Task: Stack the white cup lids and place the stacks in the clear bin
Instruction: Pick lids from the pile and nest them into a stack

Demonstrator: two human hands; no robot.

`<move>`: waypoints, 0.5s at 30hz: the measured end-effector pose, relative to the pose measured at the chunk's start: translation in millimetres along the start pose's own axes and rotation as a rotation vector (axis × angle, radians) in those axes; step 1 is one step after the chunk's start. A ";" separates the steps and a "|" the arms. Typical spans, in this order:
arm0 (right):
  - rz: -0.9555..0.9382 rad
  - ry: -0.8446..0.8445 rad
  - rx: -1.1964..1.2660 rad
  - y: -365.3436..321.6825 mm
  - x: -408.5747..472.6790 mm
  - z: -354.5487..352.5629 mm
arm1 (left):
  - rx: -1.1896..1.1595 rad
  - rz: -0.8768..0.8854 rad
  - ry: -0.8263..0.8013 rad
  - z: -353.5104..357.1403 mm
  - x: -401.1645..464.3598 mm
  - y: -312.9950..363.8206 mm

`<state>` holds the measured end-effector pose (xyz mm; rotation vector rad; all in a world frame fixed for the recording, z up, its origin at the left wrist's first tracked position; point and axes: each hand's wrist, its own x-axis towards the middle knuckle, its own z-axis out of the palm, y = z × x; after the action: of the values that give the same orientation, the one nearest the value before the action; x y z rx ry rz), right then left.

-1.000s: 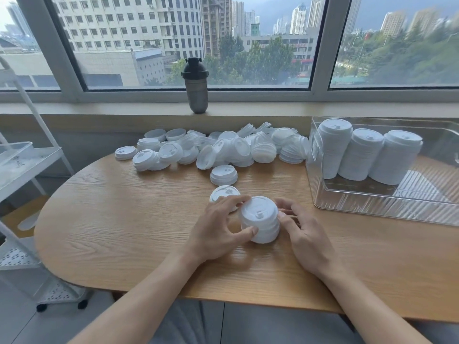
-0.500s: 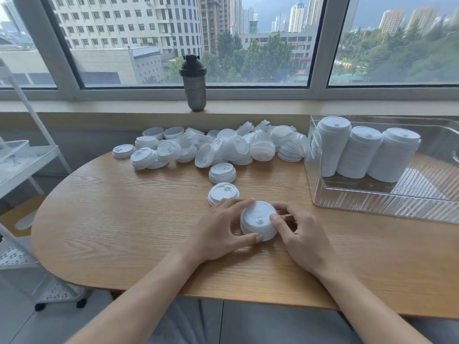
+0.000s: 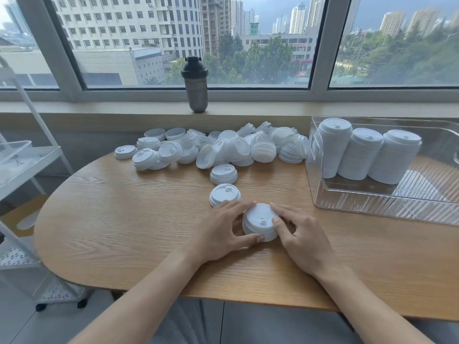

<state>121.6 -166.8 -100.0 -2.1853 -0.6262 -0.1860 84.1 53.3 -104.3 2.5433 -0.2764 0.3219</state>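
Observation:
A short stack of white cup lids [image 3: 258,223] stands on the wooden table [image 3: 124,219] in front of me. My left hand [image 3: 221,232] grips its left side, thumb at the base and fingers along the rim. My right hand [image 3: 300,234] holds the right side, with one fingertip pressing on the top lid. Two smaller lid stacks [image 3: 224,194] [image 3: 223,173] sit just beyond. A loose pile of lids [image 3: 223,148] lies along the table's far edge. The clear bin [image 3: 372,199] at the right holds three tall leaning lid stacks [image 3: 357,152].
A dark shaker bottle [image 3: 195,85] stands on the windowsill behind the pile. A white wheeled cart [image 3: 22,170] is at the left of the table. Bare wood stretches left of my hands and along the near edge.
The stack between my hands has been pressed lower and more compact. My right fingertip has moved onto the top lid. Both hands have stayed at the stack.

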 end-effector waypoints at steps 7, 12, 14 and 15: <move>0.029 -0.066 0.038 -2.6 -0.7 -1.2 | -0.147 -0.103 0.346 -7.7 3.5 -8.3; -0.011 -0.085 -0.063 0.7 -0.8 2.1 | 0.084 -0.293 0.315 -9.5 19.2 -25.9; -0.028 -0.080 -0.082 2.2 -0.3 3.8 | 0.110 -0.324 0.258 -6.9 25.4 -29.4; -0.033 -0.073 -0.083 2.8 0.3 4.3 | 0.119 -0.343 0.242 -6.0 28.8 -29.8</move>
<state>122.9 -164.9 -104.6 -2.2714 -0.7074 -0.1526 118.2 77.4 -106.1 2.5742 0.2758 0.5163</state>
